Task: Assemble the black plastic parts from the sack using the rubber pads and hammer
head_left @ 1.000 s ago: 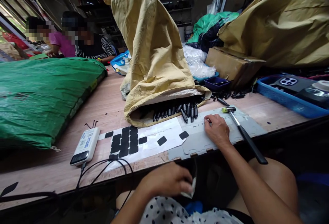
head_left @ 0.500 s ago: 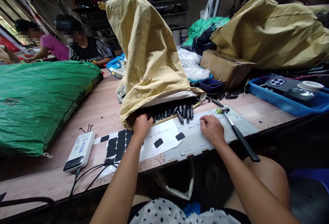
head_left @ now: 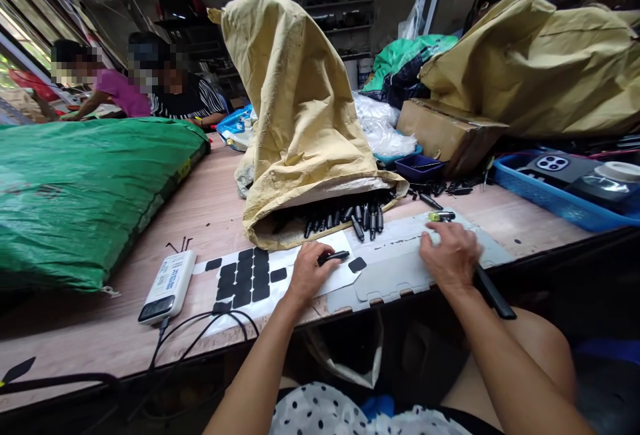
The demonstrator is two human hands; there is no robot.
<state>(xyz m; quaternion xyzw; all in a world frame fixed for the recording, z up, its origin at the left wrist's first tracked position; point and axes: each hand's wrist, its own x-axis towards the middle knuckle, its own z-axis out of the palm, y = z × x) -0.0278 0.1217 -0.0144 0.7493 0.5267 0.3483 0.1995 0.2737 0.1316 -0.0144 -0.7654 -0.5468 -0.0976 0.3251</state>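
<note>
My left hand (head_left: 310, 272) is closed around a slim black cylindrical part (head_left: 336, 257), which points rightward above the white sheet (head_left: 300, 295). Just behind it, a tan sack (head_left: 300, 115) lies with its mouth toward me, and several similar black parts (head_left: 373, 216) spill from it. Over the grey board (head_left: 390, 268), my right hand (head_left: 453, 258) is slightly blurred, its fingers apart and nothing visible in them. Beneath and beside that hand lies a hammer (head_left: 495, 294) with a black handle; the hand hides its shaft. Black rounded-square pads (head_left: 245, 275) sit on the sheet.
A white power bank (head_left: 169, 287) with black cables stands on the left, near a large green sack (head_left: 90, 202). To the right are a cardboard box (head_left: 445, 132) and a blue tray (head_left: 555, 198) holding a phone and a jar. Two people sit at the far left.
My left hand has come out of the sack's mouth toward me, bringing a black cylindrical part. My right hand has shifted right to the hammer, its fingers spreading.
</note>
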